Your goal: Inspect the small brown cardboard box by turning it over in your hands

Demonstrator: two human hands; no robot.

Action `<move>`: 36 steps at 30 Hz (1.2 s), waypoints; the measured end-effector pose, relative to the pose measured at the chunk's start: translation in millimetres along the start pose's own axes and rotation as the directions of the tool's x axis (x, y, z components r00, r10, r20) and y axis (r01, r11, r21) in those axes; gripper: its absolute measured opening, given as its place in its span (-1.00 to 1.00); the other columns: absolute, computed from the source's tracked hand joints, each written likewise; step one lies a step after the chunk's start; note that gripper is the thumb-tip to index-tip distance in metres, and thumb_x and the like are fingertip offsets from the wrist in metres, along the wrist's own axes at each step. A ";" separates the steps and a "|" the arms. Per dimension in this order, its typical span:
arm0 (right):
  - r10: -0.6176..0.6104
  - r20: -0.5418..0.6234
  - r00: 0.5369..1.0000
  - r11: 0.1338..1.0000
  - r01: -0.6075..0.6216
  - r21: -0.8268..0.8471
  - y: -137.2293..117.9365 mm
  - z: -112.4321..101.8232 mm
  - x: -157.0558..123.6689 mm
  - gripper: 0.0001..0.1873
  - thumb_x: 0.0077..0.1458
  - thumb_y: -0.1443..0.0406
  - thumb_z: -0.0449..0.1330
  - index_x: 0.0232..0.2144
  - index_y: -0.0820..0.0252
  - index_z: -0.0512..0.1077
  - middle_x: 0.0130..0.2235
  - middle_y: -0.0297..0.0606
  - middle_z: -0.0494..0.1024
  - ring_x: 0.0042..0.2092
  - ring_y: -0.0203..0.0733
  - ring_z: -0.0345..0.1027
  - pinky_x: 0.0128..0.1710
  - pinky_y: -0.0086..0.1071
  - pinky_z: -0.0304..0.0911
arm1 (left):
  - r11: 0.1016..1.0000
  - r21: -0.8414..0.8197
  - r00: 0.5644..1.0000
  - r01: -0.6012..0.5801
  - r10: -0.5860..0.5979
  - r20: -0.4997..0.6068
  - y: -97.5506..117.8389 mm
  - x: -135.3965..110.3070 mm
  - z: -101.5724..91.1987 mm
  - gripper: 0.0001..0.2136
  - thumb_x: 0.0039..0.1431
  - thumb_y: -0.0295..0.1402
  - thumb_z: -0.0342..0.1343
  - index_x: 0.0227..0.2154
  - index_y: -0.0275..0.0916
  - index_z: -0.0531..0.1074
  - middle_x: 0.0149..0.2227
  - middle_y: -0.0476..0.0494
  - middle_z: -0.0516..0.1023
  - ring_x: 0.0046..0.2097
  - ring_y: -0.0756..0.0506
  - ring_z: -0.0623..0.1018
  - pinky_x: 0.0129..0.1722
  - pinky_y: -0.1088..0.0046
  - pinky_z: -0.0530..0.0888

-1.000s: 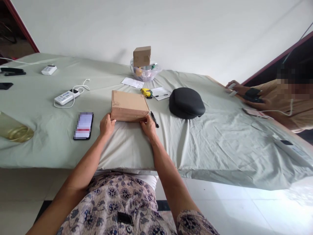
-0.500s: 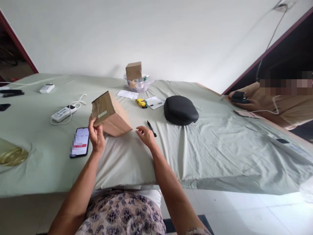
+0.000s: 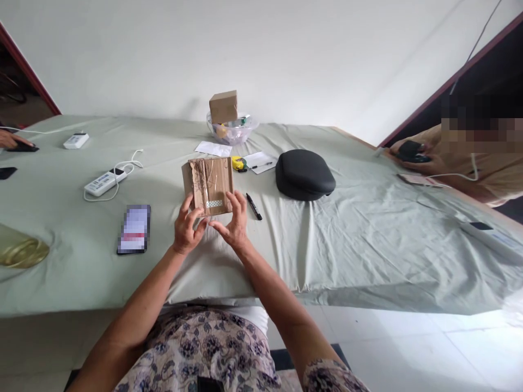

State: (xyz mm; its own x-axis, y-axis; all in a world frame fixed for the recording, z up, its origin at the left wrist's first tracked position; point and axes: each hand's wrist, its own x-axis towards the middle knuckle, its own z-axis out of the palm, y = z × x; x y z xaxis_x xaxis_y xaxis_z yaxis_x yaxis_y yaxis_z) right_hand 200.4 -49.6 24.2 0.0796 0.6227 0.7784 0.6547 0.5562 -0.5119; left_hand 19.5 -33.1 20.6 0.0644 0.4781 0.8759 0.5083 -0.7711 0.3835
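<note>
Between my hands is a brown cardboard box (image 3: pixel 212 182), one taped, scuffed face turned toward me with a pale printed strip along its lower edge. My left hand (image 3: pixel 188 226) grips its lower left corner, fingers on the cardboard. At the lower right edge, my right hand (image 3: pixel 235 220) holds it with the fingers on the side and the thumb below. Just right of that hand lies a black marker (image 3: pixel 254 207) on the cloth. To the left rests a phone (image 3: pixel 134 228) with a lit screen.
Behind the box are a yellow tape measure (image 3: pixel 238 163), papers with a pen (image 3: pixel 260 165), and a clear bowl (image 3: pixel 232 132) carrying another box (image 3: pixel 223 107). A black case (image 3: pixel 304 175) sits right. Left are a power strip (image 3: pixel 105 181) and a glass (image 3: pixel 22 247). A person (image 3: pixel 457 163) sits at right.
The box has moved right and turned so its taped face points toward me. My right hand, apart from it before, now holds its right side. Another person's hand has appeared at far left.
</note>
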 end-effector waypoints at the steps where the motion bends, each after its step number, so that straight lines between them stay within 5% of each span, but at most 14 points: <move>1: 0.010 0.001 1.000 0.999 -0.010 -0.035 -1.3 1.5 -0.3 -0.02 0.05 -0.31 0.25 0.34 0.02 0.18 0.26 0.08 0.36 0.35 0.24 0.25 0.33 0.25 0.26 | 1.000 0.007 1.000 0.025 -0.025 -0.001 1.3 -0.6 1.1 -0.67 0.33 -0.01 0.12 -0.14 -0.19 0.47 0.21 -0.50 0.50 0.26 -0.32 0.54 0.21 0.04 0.49; 7: 0.000 -0.002 1.000 1.000 0.000 0.000 6.5 1.0 2.9 -0.19 0.13 -0.20 0.29 0.28 0.01 0.28 0.20 0.02 0.43 0.29 0.16 0.35 0.30 0.15 0.35 | 0.997 0.020 0.997 0.070 -0.069 -0.037 0.8 1.8 1.1 -0.68 0.31 0.00 0.15 -0.19 -0.18 0.42 0.17 -0.44 0.51 0.24 -0.30 0.54 0.23 0.03 0.44; 15: -0.055 0.058 0.997 0.975 0.041 0.221 8.3 -6.8 5.7 -0.48 0.34 0.01 0.17 0.26 -0.04 0.30 0.23 -0.02 0.47 0.22 0.01 0.44 -0.12 -0.18 0.59 | 0.995 -0.018 0.994 0.101 -0.102 -0.035 -3.2 5.1 -7.1 -0.65 0.33 0.00 0.06 -0.11 -0.21 0.40 0.23 -0.50 0.45 0.30 -0.34 0.48 0.22 0.00 0.44; 19: -0.043 0.093 0.995 0.970 0.019 0.242 5.3 -3.1 3.6 -0.59 0.34 0.07 0.17 0.17 -0.03 0.37 0.19 -0.04 0.51 0.17 -0.03 0.47 -0.16 -0.20 0.60 | 0.960 -0.101 0.965 0.262 -0.263 0.000 -9.1 1.3 -6.0 -0.55 0.29 0.04 0.09 0.01 -0.21 0.38 0.22 -0.48 0.47 0.27 -0.34 0.51 0.21 0.03 0.48; 24: 0.078 0.117 0.990 0.946 -0.111 0.305 8.5 4.8 -1.8 -0.29 0.26 -0.05 0.23 0.34 -0.02 0.17 0.16 -0.02 0.51 0.13 -0.03 0.51 -0.18 -0.23 0.59 | 0.855 -0.296 0.899 0.426 -0.437 0.029 -16.3 -0.7 -3.1 -0.30 0.28 0.13 0.09 0.32 -0.19 0.18 0.32 -0.46 0.39 0.34 -0.30 0.46 0.30 0.10 0.44; 28: 0.128 0.148 0.981 0.923 -0.172 0.344 18.2 7.7 -3.5 0.05 0.22 -0.09 0.27 0.50 -0.13 -0.24 0.13 -0.11 0.51 0.12 -0.05 0.52 -0.19 -0.28 0.58 | 0.870 -0.252 0.905 0.424 -0.421 0.069 -21.4 0.0 -4.7 -0.37 0.32 0.16 0.05 0.27 -0.15 0.33 0.33 -0.39 0.41 0.36 -0.29 0.44 0.28 0.13 0.46; 36: 0.216 0.141 0.966 0.826 -0.258 0.502 38.8 21.2 -9.8 0.15 0.15 -0.10 0.34 0.49 -0.38 -0.33 -0.07 -0.33 0.56 -0.15 -0.16 0.61 -0.26 -0.31 0.61 | 0.857 -0.367 0.932 0.363 -0.324 0.164 -26.6 -5.5 2.9 -0.45 0.38 0.11 -0.01 0.31 0.02 0.28 0.43 -0.22 0.30 0.45 -0.27 0.31 0.45 0.09 0.24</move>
State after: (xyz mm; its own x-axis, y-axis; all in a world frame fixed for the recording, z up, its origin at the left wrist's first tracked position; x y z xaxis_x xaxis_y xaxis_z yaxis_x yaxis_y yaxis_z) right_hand 209.1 -22.4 -10.9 0.1125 0.7993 0.5904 0.1427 0.5750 -0.8056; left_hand 8.1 -14.0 4.7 0.0361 0.7645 0.6436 0.1439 -0.6413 0.7537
